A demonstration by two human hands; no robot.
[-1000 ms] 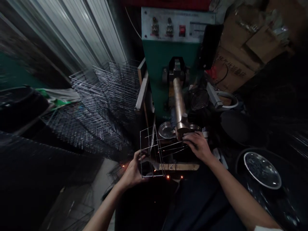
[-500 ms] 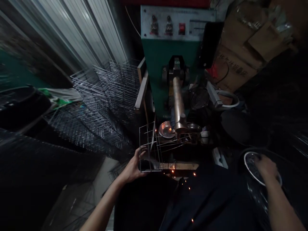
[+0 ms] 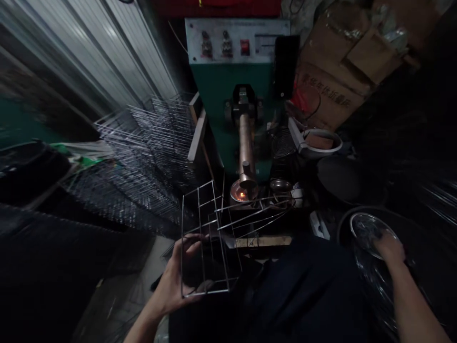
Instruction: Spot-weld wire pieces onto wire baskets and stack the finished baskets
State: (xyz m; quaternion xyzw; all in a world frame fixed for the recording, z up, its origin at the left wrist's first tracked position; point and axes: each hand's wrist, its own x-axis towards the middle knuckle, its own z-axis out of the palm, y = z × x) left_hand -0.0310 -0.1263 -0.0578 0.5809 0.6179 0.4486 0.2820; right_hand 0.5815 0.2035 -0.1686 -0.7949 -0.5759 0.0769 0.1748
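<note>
My left fingers (image 3: pixel 193 244) are clamped on the lower left side of 1 wire rack (image 3: pixel 221 238), its long prongs stretching out to their right. Beyond those fingers, the copper-coloured arm (image 3: pixel 246 147) of a green machine (image 3: pixel 228 81) juts toward me, near a small metal dish (image 3: pixel 233 193) with an orange glow. Stacked wire grids (image 3: pixel 143 138) stand farther off to their left. My right fingers (image 3: pixel 383 242) blur over a shiny bowl (image 3: pixel 351 225); I cannot tell whether they grip anything.
</note>
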